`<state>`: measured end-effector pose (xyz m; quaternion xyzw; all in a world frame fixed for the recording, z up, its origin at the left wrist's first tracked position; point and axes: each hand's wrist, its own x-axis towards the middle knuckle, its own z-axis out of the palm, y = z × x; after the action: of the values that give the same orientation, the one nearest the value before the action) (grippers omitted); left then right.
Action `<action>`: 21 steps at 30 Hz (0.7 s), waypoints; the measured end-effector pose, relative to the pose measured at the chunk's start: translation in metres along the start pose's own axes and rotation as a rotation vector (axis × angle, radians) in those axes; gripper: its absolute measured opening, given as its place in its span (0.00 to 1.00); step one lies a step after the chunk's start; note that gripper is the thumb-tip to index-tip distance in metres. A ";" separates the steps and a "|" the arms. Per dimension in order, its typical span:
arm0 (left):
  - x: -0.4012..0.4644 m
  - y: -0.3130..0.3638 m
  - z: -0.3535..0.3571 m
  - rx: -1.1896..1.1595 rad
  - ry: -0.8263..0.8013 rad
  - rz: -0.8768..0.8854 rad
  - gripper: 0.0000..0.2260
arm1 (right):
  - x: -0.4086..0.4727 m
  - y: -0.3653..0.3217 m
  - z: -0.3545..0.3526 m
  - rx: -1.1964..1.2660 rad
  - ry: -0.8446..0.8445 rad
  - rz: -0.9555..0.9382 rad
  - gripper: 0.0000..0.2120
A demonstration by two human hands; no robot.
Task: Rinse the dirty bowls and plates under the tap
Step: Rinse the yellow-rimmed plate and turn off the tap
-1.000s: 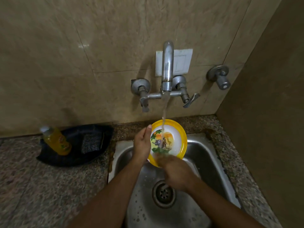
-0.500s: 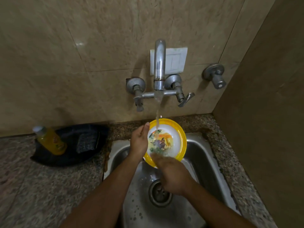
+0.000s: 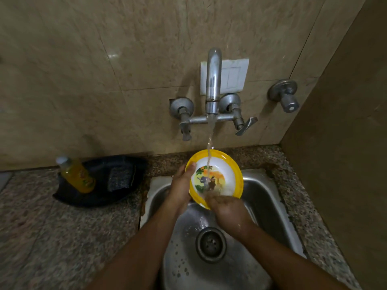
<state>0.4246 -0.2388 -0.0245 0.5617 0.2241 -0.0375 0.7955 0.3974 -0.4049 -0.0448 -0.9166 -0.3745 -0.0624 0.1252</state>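
A yellow-rimmed white plate (image 3: 228, 170) with a cartoon picture is tilted toward me over the steel sink (image 3: 270, 189). Water runs from the wall tap (image 3: 213, 84) onto the plate's upper middle. My left hand (image 3: 182, 187) grips the plate's left rim, thumb on the front. My right hand (image 3: 227, 208) lies on the plate's lower edge, fingers blurred against its face and wet. The lower part of the plate is hidden behind that hand.
A black tray (image 3: 100, 195) on the granite counter left of the sink holds a yellow soap bottle (image 3: 78, 174) and a dark scrub pad (image 3: 120, 177). The drain (image 3: 210, 243) lies below my hands. A second valve (image 3: 285, 97) juts from the wall at right; a side wall closes the right.
The plate stays under the stream in my left hand. My right hand has kept rubbing along the plate's lower face. The view has shifted slightly.
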 end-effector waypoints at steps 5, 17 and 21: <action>-0.008 -0.009 0.001 -0.048 0.184 0.095 0.28 | 0.015 -0.028 0.012 0.232 -0.042 0.089 0.35; 0.023 -0.001 -0.033 0.270 0.130 0.095 0.33 | -0.002 -0.017 0.006 0.274 -0.132 -0.015 0.36; 0.013 0.004 -0.035 0.324 0.087 0.077 0.32 | -0.007 0.012 -0.007 0.041 -0.216 0.008 0.30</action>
<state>0.4265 -0.2028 -0.0356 0.6918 0.2275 -0.0184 0.6851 0.4011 -0.4195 -0.0422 -0.9168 -0.3832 0.0446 0.1029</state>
